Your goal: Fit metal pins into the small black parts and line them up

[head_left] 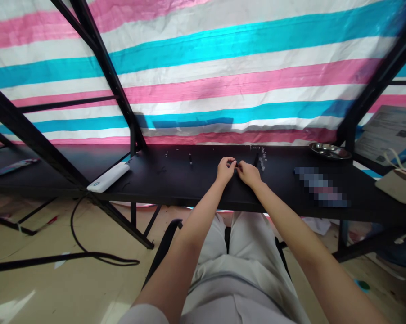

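My left hand (pixel 225 170) and my right hand (pixel 249 173) meet over the middle of a black table (pixel 176 184). The fingers of both are pinched together around a tiny part between them, too small to name. Just beyond my right hand lies a little heap of small metal pieces (pixel 263 158), with a short dark stick (pixel 256 159) beside it. Another small dark piece (pixel 190 159) lies to the left of my left hand.
A white power bank (pixel 108 177) with a black cable lies at the table's left front edge. A round metal dish (pixel 329 150) stands at the right. Black slanted frame bars rise on both sides before a striped tarp. A bag (pixel 399 184) sits far right.
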A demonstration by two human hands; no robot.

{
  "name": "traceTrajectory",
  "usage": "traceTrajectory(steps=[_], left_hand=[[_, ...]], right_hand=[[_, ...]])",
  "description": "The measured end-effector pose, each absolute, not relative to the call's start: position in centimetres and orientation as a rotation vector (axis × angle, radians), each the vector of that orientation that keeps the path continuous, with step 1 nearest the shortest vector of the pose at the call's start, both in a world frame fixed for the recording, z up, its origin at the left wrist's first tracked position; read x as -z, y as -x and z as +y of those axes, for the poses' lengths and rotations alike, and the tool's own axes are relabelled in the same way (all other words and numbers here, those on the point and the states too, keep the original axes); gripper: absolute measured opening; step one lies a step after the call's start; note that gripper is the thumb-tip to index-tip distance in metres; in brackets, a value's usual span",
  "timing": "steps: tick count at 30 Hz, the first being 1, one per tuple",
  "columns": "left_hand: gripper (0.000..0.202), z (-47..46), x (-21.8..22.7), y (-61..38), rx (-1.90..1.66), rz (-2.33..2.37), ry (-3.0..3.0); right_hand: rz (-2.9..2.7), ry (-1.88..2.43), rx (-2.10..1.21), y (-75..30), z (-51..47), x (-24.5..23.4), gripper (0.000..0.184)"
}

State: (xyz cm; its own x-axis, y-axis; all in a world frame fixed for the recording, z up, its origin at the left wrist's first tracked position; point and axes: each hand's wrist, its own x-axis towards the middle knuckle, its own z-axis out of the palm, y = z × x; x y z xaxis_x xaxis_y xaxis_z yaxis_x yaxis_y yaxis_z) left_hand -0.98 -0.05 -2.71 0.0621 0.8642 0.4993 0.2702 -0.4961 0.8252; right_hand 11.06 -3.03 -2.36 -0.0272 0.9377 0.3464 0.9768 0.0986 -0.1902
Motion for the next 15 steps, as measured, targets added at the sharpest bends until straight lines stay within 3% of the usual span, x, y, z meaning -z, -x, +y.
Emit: traceTrajectory(steps=[9, 15], left_hand=[[0.014, -0.2, 2.6, 1.1, -1.503, 1.207, -1.903], [0.011, 0.7, -0.5, 3.0, -1.131, 1.048, -2.248]], right_hand=[[-2.043, 1.766, 0.134, -10.6, -3.2, 2.2, 0.022], [-2.063, 1.651, 0.089, -10.7, -3.0, 2.4, 0.022]])
